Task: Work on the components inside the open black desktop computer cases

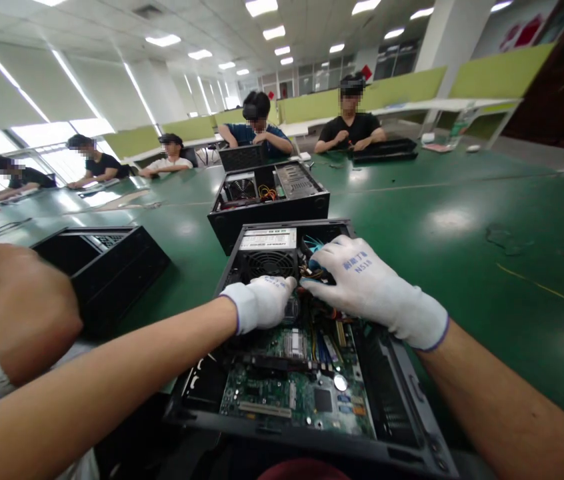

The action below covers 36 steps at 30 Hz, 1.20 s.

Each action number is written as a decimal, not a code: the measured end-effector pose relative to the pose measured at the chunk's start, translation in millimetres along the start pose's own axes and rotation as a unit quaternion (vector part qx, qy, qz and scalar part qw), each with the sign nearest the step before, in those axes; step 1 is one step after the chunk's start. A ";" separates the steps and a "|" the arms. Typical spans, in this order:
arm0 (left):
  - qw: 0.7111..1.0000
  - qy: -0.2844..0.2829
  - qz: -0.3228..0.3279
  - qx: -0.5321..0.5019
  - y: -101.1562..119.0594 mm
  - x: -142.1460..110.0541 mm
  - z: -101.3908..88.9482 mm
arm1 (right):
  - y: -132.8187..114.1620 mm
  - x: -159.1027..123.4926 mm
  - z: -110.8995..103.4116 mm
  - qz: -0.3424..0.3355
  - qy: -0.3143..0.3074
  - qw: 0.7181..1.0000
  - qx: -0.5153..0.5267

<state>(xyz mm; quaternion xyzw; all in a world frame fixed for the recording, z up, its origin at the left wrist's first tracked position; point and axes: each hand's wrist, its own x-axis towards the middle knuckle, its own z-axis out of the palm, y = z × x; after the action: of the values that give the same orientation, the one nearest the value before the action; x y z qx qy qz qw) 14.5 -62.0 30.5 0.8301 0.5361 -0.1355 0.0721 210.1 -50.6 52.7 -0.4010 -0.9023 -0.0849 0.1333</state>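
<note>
An open black computer case [409, 393] lies in front of me, its green motherboard [307, 390] facing up. At its far end sits a power supply [268, 241] with a white label and a round fan grille. My left hand [266, 303], in a white glove, is closed just below that grille, over the upper part of the board; what its fingertips hold is hidden. My right hand [359, 283], gloved too, curls its fingers round a bundle of thin cables [315, 272] beside the power supply. More coloured cables [325, 343] run down onto the board.
Another open case [267, 220] stands right behind mine on the green table [442, 220]. A black case [112, 273] is at left, near a co-worker's blurred bare arm [27, 313]. Several people sit across the table. A yellow strip [539, 285] lies at right.
</note>
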 end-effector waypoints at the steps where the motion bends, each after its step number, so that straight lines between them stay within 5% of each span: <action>1: 1.000 -0.013 0.007 0.002 -2.5 9.0 4.6 | 0.2 0.0 -0.1 0.000 -0.003 1.000 0.004; 8: 0.998 -0.054 0.031 0.012 -7.7 31.4 24.4 | 1.1 -1.0 -3.0 -0.005 -0.013 1.000 0.021; 36: 0.995 -0.073 0.003 0.066 -7.0 35.8 19.1 | 5.1 -3.7 2.2 -0.011 0.003 0.999 0.037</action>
<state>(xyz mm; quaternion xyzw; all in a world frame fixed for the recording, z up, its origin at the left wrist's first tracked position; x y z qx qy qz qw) 19.3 -33.0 1.6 0.8224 0.5171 -0.2306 0.0563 215.9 -49.2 49.8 -0.3858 -0.9088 -0.0535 0.1496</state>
